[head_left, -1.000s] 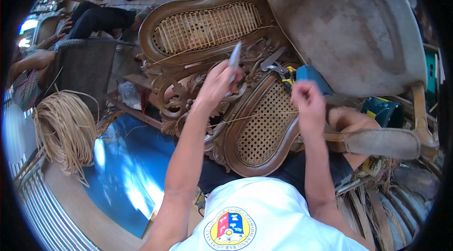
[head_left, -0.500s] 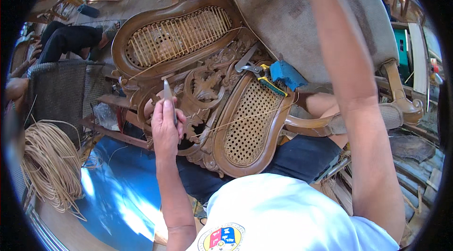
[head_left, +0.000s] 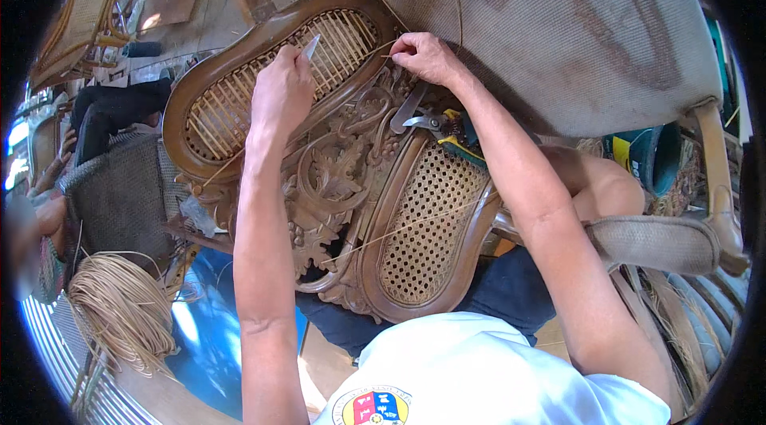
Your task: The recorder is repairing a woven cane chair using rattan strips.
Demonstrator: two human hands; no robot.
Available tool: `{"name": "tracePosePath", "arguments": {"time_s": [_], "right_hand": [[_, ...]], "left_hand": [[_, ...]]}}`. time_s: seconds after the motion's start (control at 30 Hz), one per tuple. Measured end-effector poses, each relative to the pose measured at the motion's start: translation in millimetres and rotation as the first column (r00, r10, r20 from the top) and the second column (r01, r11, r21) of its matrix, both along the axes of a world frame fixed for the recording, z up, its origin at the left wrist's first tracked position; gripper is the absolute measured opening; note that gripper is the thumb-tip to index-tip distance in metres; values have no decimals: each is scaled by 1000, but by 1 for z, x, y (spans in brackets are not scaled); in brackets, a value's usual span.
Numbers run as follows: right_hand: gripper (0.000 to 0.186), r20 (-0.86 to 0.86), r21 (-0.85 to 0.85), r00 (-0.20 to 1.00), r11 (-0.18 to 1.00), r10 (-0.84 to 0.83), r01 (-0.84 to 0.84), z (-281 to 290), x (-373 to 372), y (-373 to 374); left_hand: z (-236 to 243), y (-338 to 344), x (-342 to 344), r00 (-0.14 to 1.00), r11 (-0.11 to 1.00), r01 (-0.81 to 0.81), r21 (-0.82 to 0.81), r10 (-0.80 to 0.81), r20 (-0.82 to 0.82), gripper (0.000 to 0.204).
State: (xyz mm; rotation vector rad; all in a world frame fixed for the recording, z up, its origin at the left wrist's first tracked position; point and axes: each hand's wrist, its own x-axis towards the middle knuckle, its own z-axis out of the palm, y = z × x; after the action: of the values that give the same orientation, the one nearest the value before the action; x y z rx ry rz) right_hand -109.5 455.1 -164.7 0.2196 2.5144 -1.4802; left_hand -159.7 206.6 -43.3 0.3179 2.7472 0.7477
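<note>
A carved wooden chair back (head_left: pixel 331 177) lies across my lap. Its upper oval panel (head_left: pixel 339 46) is strung with parallel cane strips, while the lower panel (head_left: pixel 423 225) has a finished open cane weave. My left hand (head_left: pixel 283 90) is closed around a small knife (head_left: pixel 311 47), the pointed blade showing over the upper panel. At that panel's right end, the fingers of my right hand (head_left: pixel 427 58) pinch a thin cane strand (head_left: pixel 459 6), which loops up over the padded part. Pruning shears (head_left: pixel 459 150) with yellow and green handles rest beside the lower panel, partly behind my right forearm.
A large coil of cane (head_left: pixel 120 309) sits at lower left, near a blue surface (head_left: pixel 223 297). The padded chair part (head_left: pixel 527 34) fills the upper right. Another person's dark-clothed leg (head_left: pixel 120 114) is at left. A dark green bucket (head_left: pixel 658 158) stands at right.
My right hand has come down from the top of the picture and now pinches a cane strand. My left hand has moved up with the knife onto the upper panel.
</note>
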Motion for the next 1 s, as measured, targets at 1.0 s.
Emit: {"name": "tracePosePath", "arguments": {"time_s": [1.0], "right_hand": [[32,-99,-129,995,992,-7,-6,-31,-29,-1]], "left_hand": [[-31,62,-24,974,881,224,-416,-211,76,29]]}}
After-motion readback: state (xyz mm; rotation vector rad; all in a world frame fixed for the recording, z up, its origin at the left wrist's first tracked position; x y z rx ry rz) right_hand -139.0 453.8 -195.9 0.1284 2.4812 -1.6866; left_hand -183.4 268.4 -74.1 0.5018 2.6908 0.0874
